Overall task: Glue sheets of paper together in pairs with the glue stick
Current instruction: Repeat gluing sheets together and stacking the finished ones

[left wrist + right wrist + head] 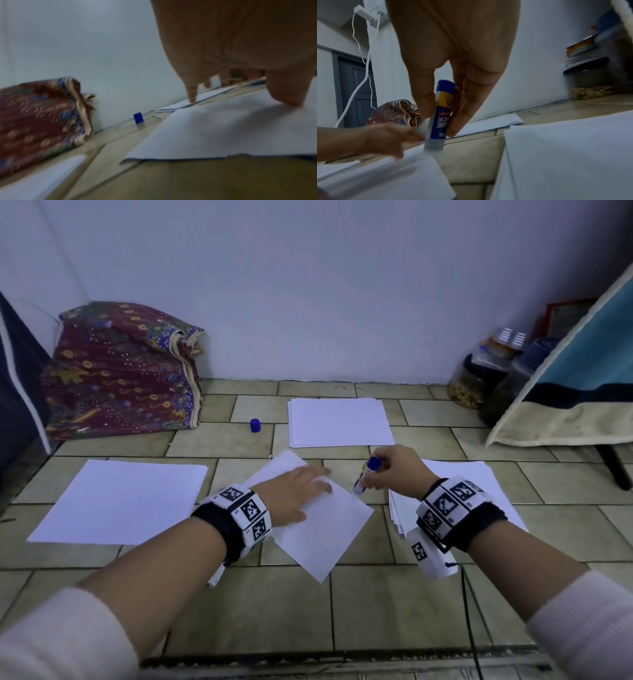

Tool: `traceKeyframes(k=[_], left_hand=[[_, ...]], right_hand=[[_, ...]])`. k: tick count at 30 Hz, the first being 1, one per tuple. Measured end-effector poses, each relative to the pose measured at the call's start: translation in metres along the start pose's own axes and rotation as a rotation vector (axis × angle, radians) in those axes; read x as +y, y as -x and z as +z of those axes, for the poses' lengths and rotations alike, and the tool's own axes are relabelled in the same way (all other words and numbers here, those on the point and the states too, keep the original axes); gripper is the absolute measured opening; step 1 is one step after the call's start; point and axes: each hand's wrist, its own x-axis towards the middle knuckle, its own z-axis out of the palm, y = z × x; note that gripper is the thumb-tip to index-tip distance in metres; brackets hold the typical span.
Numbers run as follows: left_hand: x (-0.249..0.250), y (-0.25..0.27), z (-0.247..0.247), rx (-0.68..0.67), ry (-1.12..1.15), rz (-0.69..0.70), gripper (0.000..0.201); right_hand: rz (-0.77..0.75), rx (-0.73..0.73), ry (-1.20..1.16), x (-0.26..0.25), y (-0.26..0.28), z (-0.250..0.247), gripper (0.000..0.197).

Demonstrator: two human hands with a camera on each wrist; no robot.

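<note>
A white sheet (322,529) lies turned like a diamond on the tiled floor in front of me. My left hand (301,487) presses flat on it with straight fingers (192,93). My right hand (394,474) grips the blue glue stick (366,475) between thumb and fingers, uncapped end down at the sheet's right edge (435,148). The stick's blue and yellow label (444,108) shows in the right wrist view. Its blue cap (255,425) stands alone on the floor beyond.
Paper stacks lie at the left (120,501), far middle (339,421) and right under my wrist (472,474). A folded patterned cloth (120,371) sits against the wall at left. Jars (479,378) and a draped stand (582,378) fill the right corner.
</note>
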Motion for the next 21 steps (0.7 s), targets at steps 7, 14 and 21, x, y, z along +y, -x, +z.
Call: traceKeyframes(k=[7, 14, 21], left_hand=[[0.002, -0.001, -0.007, -0.071, 0.005, -0.074, 0.071], [-0.007, -0.007, -0.006, -0.052, 0.199, -0.220, 0.083], [-0.009, -0.016, 0.000, -0.129, 0.152, -0.220, 0.093]], right_hand=[[-0.055, 0.087, 0.006, -0.013, -0.026, 0.011, 0.016], [-0.059, 0.140, 0.115, -0.027, -0.055, 0.030, 0.020], [-0.027, 0.113, 0.167, -0.043, -0.073, 0.041, 0.025]])
